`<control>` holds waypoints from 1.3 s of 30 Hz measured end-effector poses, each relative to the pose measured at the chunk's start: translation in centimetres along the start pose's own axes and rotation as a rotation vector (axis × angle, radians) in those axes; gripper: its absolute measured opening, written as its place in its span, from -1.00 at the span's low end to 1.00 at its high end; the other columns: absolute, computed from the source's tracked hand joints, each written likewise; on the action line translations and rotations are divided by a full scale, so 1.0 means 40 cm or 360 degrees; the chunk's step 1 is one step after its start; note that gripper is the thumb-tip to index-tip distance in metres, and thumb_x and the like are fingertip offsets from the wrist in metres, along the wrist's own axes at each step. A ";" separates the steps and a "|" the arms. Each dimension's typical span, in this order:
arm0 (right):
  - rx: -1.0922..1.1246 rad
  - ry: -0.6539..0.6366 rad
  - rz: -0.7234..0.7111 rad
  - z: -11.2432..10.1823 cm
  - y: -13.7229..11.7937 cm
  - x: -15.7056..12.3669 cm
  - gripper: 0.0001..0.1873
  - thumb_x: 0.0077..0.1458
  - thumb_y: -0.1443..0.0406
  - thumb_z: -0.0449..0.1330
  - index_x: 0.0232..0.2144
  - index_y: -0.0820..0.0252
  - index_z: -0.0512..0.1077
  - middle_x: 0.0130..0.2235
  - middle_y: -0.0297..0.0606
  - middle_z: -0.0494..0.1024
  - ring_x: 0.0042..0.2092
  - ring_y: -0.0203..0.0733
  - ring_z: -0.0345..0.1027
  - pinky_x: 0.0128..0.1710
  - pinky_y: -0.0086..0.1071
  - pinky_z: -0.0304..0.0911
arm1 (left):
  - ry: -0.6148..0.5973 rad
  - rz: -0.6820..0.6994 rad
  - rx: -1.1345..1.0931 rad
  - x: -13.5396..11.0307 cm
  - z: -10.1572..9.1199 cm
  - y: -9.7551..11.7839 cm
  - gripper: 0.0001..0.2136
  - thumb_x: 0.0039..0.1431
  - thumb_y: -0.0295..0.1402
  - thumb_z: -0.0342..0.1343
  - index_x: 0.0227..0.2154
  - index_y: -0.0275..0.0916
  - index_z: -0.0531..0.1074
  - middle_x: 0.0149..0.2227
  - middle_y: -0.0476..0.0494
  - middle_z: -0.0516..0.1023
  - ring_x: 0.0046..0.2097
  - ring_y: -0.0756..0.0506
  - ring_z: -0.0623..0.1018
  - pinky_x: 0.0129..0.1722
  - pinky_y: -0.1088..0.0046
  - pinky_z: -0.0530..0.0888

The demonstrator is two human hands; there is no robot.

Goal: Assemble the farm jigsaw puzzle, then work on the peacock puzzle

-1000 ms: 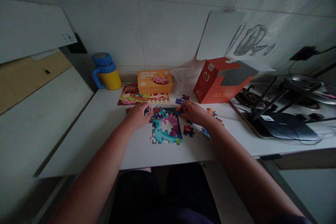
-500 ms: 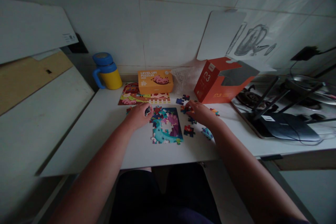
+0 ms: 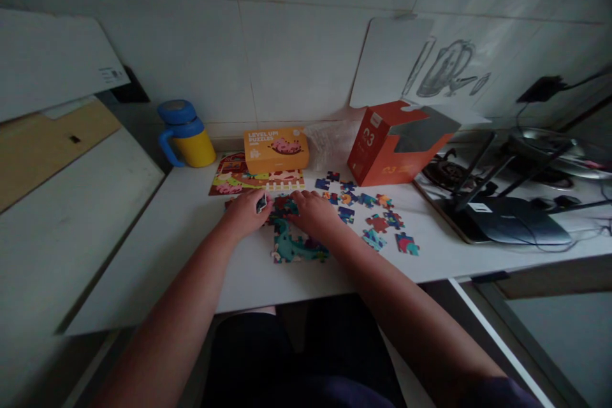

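My left hand (image 3: 243, 215) is closed around a small dark puzzle piece (image 3: 261, 204) with a pale edge, just left of the part-built jigsaw (image 3: 289, 250). That jigsaw shows a teal creature and lies flat on the white tabletop. Reaching over its upper part, my right hand (image 3: 313, 211) has its fingers bent and drawn together at the top edge. Whatever sits under those fingertips is hidden, and the hand covers much of the picture's right side. Loose puzzle pieces (image 3: 377, 223) lie scattered to the right of my right hand.
Behind the jigsaw are a farm picture card (image 3: 229, 183), an orange puzzle box (image 3: 276, 152) and clear plastic wrapping (image 3: 327, 143). A blue and yellow jug (image 3: 189, 137) stands back left. An open red box (image 3: 399, 146), a black router (image 3: 516, 220) and a stove (image 3: 454, 172) occupy the right.
My right hand has moved left from the loose pieces onto the jigsaw's upper part, uncovering several pieces on the right. My left hand still holds its piece. The view has shifted slightly.
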State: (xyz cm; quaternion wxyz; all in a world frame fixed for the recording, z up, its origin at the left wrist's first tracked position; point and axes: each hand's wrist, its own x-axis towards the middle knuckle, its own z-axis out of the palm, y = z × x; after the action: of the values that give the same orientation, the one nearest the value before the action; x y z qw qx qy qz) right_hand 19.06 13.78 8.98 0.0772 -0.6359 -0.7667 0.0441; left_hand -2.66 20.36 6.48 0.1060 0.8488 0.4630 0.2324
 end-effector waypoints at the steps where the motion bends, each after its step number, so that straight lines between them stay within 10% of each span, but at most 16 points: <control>1: 0.0000 -0.0004 0.0047 0.004 -0.007 0.004 -0.52 0.32 0.15 0.30 0.19 0.21 0.39 0.10 0.02 0.60 0.14 0.11 0.46 0.08 -0.20 0.33 | -0.0002 0.0007 -0.0003 0.000 0.000 0.000 -0.89 0.33 -0.27 0.09 -0.23 -0.13 0.49 -0.17 -0.15 0.66 -0.10 -0.20 0.61 -0.08 0.30 0.47; 22: 0.0080 -0.0049 0.0225 -0.027 0.092 -0.047 -0.73 0.40 0.39 0.05 0.04 0.22 0.47 0.02 0.04 0.66 -0.03 0.00 0.59 -0.08 -0.31 0.32 | -0.0067 0.0008 0.0003 -0.001 -0.009 0.012 -0.84 0.34 -0.24 0.07 -0.18 -0.12 0.53 -0.11 -0.16 0.68 -0.06 -0.21 0.62 -0.03 0.30 0.49; 31: 0.0327 0.0644 0.0802 -0.045 0.289 -0.224 -0.74 0.32 0.26 0.14 -0.04 0.15 0.57 -0.17 -0.11 0.72 -0.20 -0.05 0.57 -0.22 -0.31 0.28 | -0.0068 0.0007 -0.0062 -0.002 -0.002 0.010 -0.85 0.32 -0.24 0.09 -0.19 -0.12 0.52 -0.14 -0.14 0.68 -0.10 -0.20 0.63 -0.01 0.31 0.49; 39: 0.0332 0.0594 0.0819 -0.005 0.265 -0.225 -0.80 0.30 0.25 0.16 -0.11 0.15 0.54 -0.24 -0.16 0.70 -0.24 -0.05 0.55 -0.20 -0.27 0.26 | -0.0111 0.0017 -0.0052 -0.003 -0.002 0.015 -0.85 0.34 -0.24 0.07 -0.20 -0.12 0.50 -0.16 -0.13 0.68 -0.12 -0.19 0.62 -0.02 0.32 0.49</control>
State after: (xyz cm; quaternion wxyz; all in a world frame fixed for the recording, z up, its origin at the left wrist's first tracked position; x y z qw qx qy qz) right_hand 30.97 6.91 6.87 0.2674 -0.7943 -0.5450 0.0233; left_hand -2.31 19.92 6.77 0.1348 0.8570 0.4506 0.2107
